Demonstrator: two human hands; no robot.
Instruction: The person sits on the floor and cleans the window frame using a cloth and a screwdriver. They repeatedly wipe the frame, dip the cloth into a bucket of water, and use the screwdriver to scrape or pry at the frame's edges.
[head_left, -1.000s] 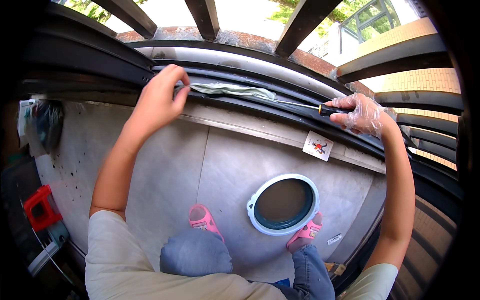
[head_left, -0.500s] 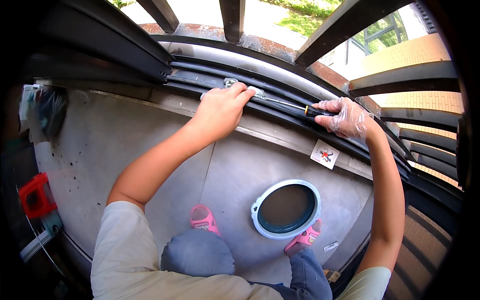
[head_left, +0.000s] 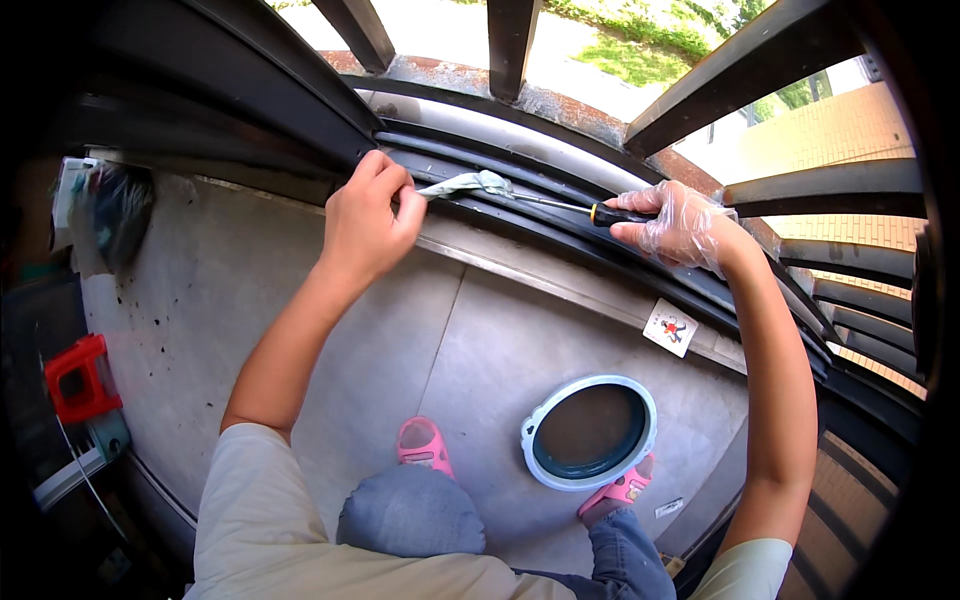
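My left hand (head_left: 372, 210) is closed on one end of a pale, damp-looking cloth (head_left: 455, 187), which stretches to the right over the dark window track (head_left: 560, 225). The cloth's other end is bunched round the tip of a screwdriver (head_left: 625, 214). Around the black and yellow handle of that screwdriver, my right hand (head_left: 680, 228) is wrapped, wearing a clear plastic glove. The metal shaft lies nearly level along the track, pointing left. What the cloth covers at the tip is hidden.
A light blue basin (head_left: 588, 433) of murky water stands on the grey floor by my pink slipper (head_left: 425, 445). On the sill lies a playing card (head_left: 670, 328). Dark bars (head_left: 515, 50) rise beyond the track. Far left are a red plastic object (head_left: 82, 378) and a bag (head_left: 115, 215).
My left hand has moved left, away from the screwdriver tip, drawing the cloth out into a stretched strip. The right hand and screwdriver have shifted little, and the whole view has moved slightly.
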